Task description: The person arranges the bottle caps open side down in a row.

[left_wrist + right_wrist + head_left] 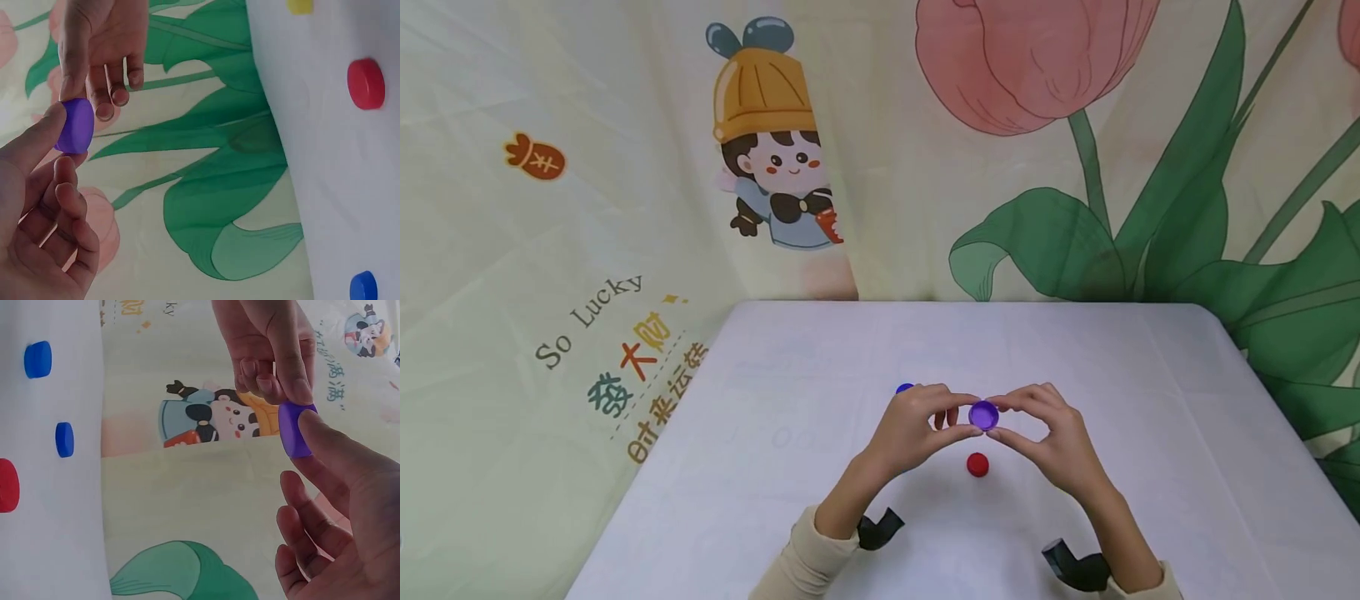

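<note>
A purple bottle cap (pixel 983 415) is held up above the white table, its hollow side facing the head camera. My left hand (pixel 912 429) pinches it from the left between thumb and index finger. From the right, my right hand (pixel 1058 435) pinches the opposite edge the same way. The other fingers of both hands are loosely bent, as both wrist views show. Below the raised cap a red cap (pixel 977 465) lies on the table. One blue cap (pixel 906 388) peeks out behind the left hand.
On the white tabletop (pixel 775 375), the right wrist view shows two blue caps (pixel 38 359) apart from each other. Part of a yellow object (pixel 300 6) appears at the left wrist view's top edge. A printed cloth (pixel 895 208) hangs behind the table.
</note>
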